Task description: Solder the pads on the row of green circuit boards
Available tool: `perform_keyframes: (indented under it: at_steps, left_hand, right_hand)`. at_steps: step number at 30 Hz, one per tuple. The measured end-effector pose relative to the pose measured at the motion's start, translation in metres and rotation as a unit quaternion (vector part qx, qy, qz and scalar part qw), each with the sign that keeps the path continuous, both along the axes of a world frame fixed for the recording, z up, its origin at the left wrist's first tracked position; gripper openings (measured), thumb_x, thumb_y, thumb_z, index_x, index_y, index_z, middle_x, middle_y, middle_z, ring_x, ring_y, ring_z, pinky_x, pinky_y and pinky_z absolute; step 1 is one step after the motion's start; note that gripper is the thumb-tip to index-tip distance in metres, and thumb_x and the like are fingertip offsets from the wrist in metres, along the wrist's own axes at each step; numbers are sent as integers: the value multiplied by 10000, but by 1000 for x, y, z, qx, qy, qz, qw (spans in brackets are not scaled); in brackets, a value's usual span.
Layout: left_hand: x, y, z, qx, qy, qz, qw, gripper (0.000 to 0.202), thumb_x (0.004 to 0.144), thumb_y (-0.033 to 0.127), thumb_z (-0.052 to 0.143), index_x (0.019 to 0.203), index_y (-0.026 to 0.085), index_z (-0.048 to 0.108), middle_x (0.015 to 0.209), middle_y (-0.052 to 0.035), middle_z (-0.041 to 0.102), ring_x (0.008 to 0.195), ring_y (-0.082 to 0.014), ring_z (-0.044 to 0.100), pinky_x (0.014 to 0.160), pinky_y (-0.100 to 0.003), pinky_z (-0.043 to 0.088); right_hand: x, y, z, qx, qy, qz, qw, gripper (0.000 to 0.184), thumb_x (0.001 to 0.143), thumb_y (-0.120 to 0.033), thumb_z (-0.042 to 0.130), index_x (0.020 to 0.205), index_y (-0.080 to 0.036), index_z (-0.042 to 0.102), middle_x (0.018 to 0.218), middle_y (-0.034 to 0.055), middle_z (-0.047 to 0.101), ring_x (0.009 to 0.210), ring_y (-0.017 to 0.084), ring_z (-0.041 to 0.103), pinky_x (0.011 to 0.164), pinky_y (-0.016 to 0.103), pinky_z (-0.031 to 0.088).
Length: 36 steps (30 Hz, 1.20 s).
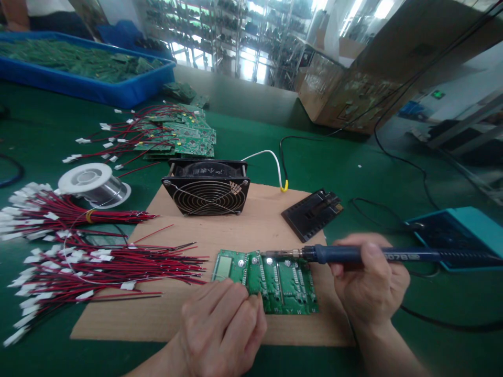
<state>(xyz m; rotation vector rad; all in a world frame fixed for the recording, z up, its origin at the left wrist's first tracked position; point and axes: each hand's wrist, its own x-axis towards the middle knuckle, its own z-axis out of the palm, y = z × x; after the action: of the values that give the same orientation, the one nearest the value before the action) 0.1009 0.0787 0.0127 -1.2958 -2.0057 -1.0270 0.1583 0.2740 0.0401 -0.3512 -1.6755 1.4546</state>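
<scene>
A green circuit board panel (283, 283) lies on a brown cardboard sheet (157, 314) in front of me. My right hand (369, 283) is closed around a blue-handled soldering iron (353, 254), whose tip rests at the board's top edge. At the board's lower left edge, my left hand (222, 330) has its fingers pressed together; what they pinch, if anything, is hidden. Bundles of red wires with white connectors (78, 262) lie to the left of the board.
A black fan (206, 188) stands behind the board, a black stand (312, 213) to its right. A solder spool (92, 183), finished boards with wires (176, 133), a blue tray of boards (78, 68) and a teal soldering station (456, 233) surround the work area.
</scene>
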Motion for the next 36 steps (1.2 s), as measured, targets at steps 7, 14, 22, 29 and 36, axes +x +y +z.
perform_keyframes:
  at_steps: [7, 14, 22, 29, 36]
  left_hand:
    - [0, 0, 0, -7, 4, 7, 1000, 209, 821, 10, 566, 671, 155, 555, 590, -15, 533, 580, -155, 448, 529, -308, 341]
    - [-1, 2, 1, -14, 4, 17, 1000, 239, 848, 25, 550, 654, 161, 532, 604, -15, 543, 596, -148, 482, 546, -296, 360]
    - [-1, 2, 0, -26, 5, 26, 999, 237, 863, 31, 545, 664, 160, 534, 616, -13, 551, 597, -145, 497, 557, -292, 379]
    - [-3, 2, 0, -9, 2, 8, 1000, 198, 853, 10, 552, 710, 147, 566, 617, -22, 572, 592, -146, 496, 531, -293, 342]
    - [-2, 3, 0, -17, 9, 19, 1000, 204, 863, 18, 557, 705, 146, 567, 604, -16, 566, 586, -145, 501, 530, -298, 343]
  right_hand:
    - [-1, 1, -1, 1, 2, 9, 1000, 239, 892, -313, 596, 734, -137, 636, 509, -3, 563, 348, 100, 495, 310, 168, 388]
    - [-1, -1, 2, 1, -5, 23, 1000, 244, 899, -310, 594, 731, -138, 633, 483, -9, 553, 337, 94, 489, 303, 155, 378]
    - [0, -1, 0, 10, -12, 12, 1000, 249, 894, -327, 602, 734, -141, 639, 505, -8, 565, 331, 96, 490, 290, 163, 366]
    - [0, -2, 3, 4, 7, -5, 1000, 241, 896, -308, 588, 725, -144, 633, 513, -7, 573, 337, 94, 491, 300, 163, 390]
    - [0, -1, 1, -3, -2, -9, 1000, 258, 883, -342, 609, 727, -138, 630, 520, -1, 573, 336, 101, 494, 304, 177, 399]
